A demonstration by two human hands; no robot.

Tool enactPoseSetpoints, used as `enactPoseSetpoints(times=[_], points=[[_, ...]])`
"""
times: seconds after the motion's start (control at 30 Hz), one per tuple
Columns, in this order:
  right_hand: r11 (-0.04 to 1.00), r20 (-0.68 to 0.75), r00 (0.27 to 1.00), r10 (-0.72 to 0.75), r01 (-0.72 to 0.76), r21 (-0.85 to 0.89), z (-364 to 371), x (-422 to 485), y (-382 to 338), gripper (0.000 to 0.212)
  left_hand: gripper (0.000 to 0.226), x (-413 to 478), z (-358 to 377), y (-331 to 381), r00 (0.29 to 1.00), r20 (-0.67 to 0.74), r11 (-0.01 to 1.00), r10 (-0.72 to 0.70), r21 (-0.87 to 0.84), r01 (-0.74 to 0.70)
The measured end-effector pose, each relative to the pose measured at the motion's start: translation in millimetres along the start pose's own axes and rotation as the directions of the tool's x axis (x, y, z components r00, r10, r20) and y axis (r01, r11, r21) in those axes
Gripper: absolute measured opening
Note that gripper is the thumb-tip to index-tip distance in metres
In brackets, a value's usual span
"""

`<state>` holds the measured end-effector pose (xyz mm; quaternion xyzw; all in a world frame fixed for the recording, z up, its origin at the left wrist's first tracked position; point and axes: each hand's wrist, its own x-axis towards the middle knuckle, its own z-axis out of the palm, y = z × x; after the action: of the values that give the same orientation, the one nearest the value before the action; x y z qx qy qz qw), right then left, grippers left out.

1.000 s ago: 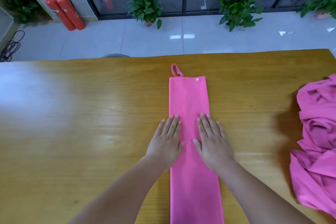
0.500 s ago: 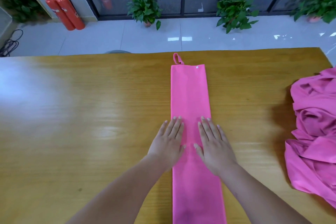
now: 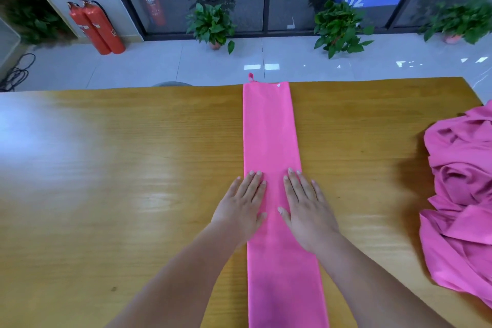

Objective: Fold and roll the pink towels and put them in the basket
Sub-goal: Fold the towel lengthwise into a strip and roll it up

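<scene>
Folded pink towel lies as long strip across table. Your left hand and right hand rest flat, fingers spread, gripping nothing. Press evenly, keep edges aligned, then roll tight.

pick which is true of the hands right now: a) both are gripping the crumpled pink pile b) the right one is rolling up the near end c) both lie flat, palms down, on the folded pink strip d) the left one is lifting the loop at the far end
c: the left hand and right hand lie flat with fingers spread on the long folded pink towel, away from its far loop and from the crumpled pink pile at the right.
</scene>
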<state>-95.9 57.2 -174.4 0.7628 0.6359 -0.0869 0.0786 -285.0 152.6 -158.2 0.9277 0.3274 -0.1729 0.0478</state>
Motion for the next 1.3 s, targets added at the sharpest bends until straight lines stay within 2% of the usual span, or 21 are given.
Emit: enactPoseSetpoints(times=[0.1, 0.2, 0.37, 0.47, 0.53, 0.63, 0.7, 0.8, 0.87, 0.93, 1.0, 1.1, 1.17, 1.23, 1.3], points=[[0.999, -0.037, 0.998, -0.046, 0.046, 0.012, 10, -45, -13, 0.077, 0.077, -33, 16, 20, 0.998, -0.061, 0.993, 0.025, -0.116, -0.032], [0.995, -0.005, 1.000, -0.022, 0.023, 0.096, 26, -85, -16, 0.082, 0.084, -68, 43, 23, 0.993, -0.042, 0.989, 0.107, -0.098, -0.111], [0.999, -0.026, 1.000, -0.017, 0.018, 0.039, 24, -27, -4, 0.081, 0.085, -20, 20, -4, 0.997, 0.001, 0.997, 0.083, -0.007, -0.083], [0.998, 0.001, 1.000, 0.026, -0.026, 0.050, 8, 11, -5, 0.080, 0.083, 8, -8, -11, 0.998, 0.050, 0.997, -0.044, 0.067, 0.041], [0.999, -0.019, 1.000, 0.005, -0.004, 0.046, 0, 10, -15, 0.076, 0.077, 7, -13, -1, 0.998, -0.007, 0.998, -0.058, 0.017, 0.058], [0.998, -0.043, 0.998, -0.047, 0.049, 0.049, 9, -36, -27, 0.074, 0.073, -33, 16, 26, 0.992, -0.120, 0.991, -0.026, -0.137, 0.009], [0.996, -0.013, 0.999, -0.036, 0.037, 0.087, 23, -61, -28, 0.076, 0.074, -62, 38, 30, 0.995, -0.100, 0.987, 0.020, -0.158, -0.036], [0.996, -0.020, 1.000, -0.017, 0.019, 0.084, 33, -45, -20, 0.079, 0.076, -56, 47, 12, 0.997, -0.071, 0.990, 0.020, -0.136, -0.030], [0.998, -0.016, 1.000, -0.025, 0.026, 0.055, 23, -18, -15, 0.079, 0.077, -29, 28, 4, 0.999, -0.042, 0.997, 0.022, -0.074, -0.025], [0.999, 0.048, 0.999, -0.001, -0.001, 0.038, 10, 9, -10, 0.077, 0.076, -5, 6, -1, 1.000, 0.023, 1.000, -0.015, 0.014, 0.015], [0.998, 0.033, 0.999, 0.012, -0.014, 0.066, -2, 21, -14, 0.076, 0.075, 5, -11, 2, 0.999, 0.041, 0.999, -0.034, 0.006, 0.033], [0.996, -0.055, 0.996, -0.069, 0.072, 0.051, 8, -22, -23, 0.074, 0.075, -27, 13, 18, 0.999, -0.049, 0.993, 0.023, -0.111, -0.029], [0.989, -0.070, 0.989, -0.129, 0.133, 0.058, 29, -72, -20, 0.074, 0.080, -59, 42, 25, 0.997, -0.050, 0.992, 0.054, -0.111, -0.059], [0.993, -0.089, 0.993, -0.073, 0.082, 0.090, 41, -102, -13, 0.079, 0.084, -71, 56, 22, 0.999, -0.043, 0.997, 0.033, -0.068, -0.036], [0.998, -0.079, 0.996, -0.038, 0.042, 0.052, 49, -103, -10, 0.080, 0.085, -65, 46, 23, 1.000, 0.008, 1.000, 0.029, -0.003, -0.029]])
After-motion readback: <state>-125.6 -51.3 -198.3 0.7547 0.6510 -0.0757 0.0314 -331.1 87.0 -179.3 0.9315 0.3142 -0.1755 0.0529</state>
